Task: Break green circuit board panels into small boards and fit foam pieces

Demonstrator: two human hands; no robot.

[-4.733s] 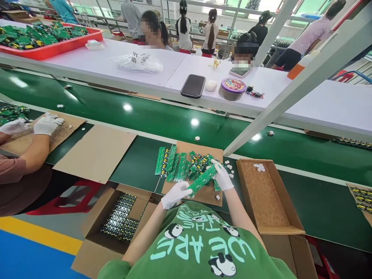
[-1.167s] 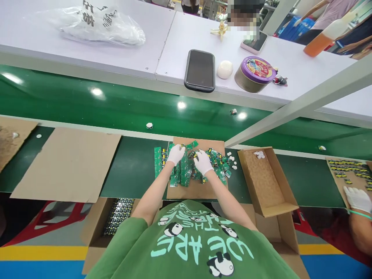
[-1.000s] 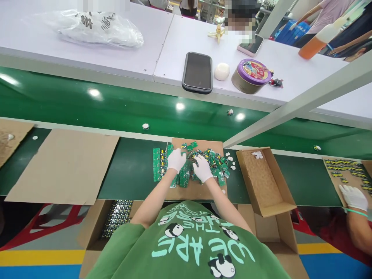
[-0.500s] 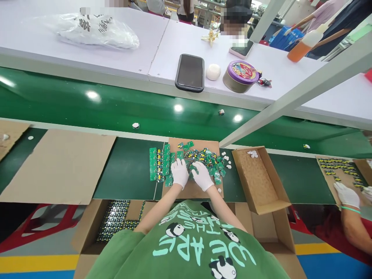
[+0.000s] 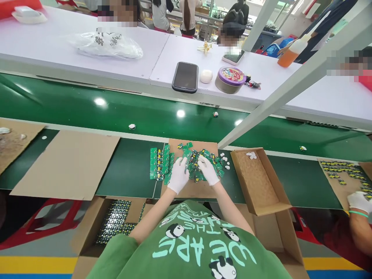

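Note:
Both my hands wear white gloves and rest on a heap of small green circuit boards (image 5: 200, 161) on a cardboard sheet (image 5: 192, 190). My left hand (image 5: 178, 176) lies over the left side of the heap, fingers curled on the boards. My right hand (image 5: 208, 170) sits on the heap's middle, fingers bent onto the pieces. What either hand grips is hidden under the gloves. Long green board strips (image 5: 158, 163) lie just left of my left hand.
A shallow open cardboard box (image 5: 261, 186) stands right of the heap, white pellets (image 5: 223, 157) beside it. A box of boards (image 5: 114, 221) sits below the bench. Large cardboard sheet (image 5: 66, 164) at left. A co-worker's gloved hand (image 5: 359, 201) at far right. Phone (image 5: 185, 76) and tin (image 5: 231, 79) on the white shelf.
Both hands have drawn nearer to me across the heap and then settled on it again. The camera has tilted up a little, showing more of the far shelf.

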